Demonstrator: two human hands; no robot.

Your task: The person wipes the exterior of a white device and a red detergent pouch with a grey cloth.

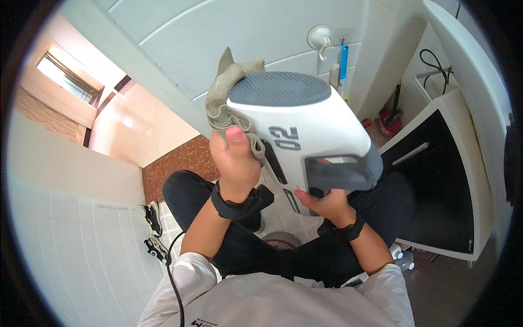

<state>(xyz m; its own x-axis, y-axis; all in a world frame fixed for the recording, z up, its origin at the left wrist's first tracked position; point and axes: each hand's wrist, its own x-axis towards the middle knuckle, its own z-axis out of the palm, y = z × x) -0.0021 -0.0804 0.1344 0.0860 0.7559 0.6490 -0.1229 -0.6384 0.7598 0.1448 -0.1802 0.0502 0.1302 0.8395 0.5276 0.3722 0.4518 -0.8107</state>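
Observation:
A white and grey handheld appliance (286,122), bearing a printed number and having a ribbed grey end, is held up before me; its exact kind I cannot tell. My left hand (237,163) presses a folded grey-green cloth (229,102) against its left side, thumb on top of the cloth. On the lower part of the appliance, below its grey handle (343,175), my right hand (331,204) supports it with the thumb along the casing. Some of the right fingers are hidden behind it. Both wrists wear black straps.
Ahead is a tiled wall with a white suction hook (320,37) and a blue-handled tool (344,61). A black-fronted cabinet (437,180) stands at the right under a white basin (474,49). Shoes (153,218) lie at left by the doorway. A black cable (173,278) crosses my left sleeve.

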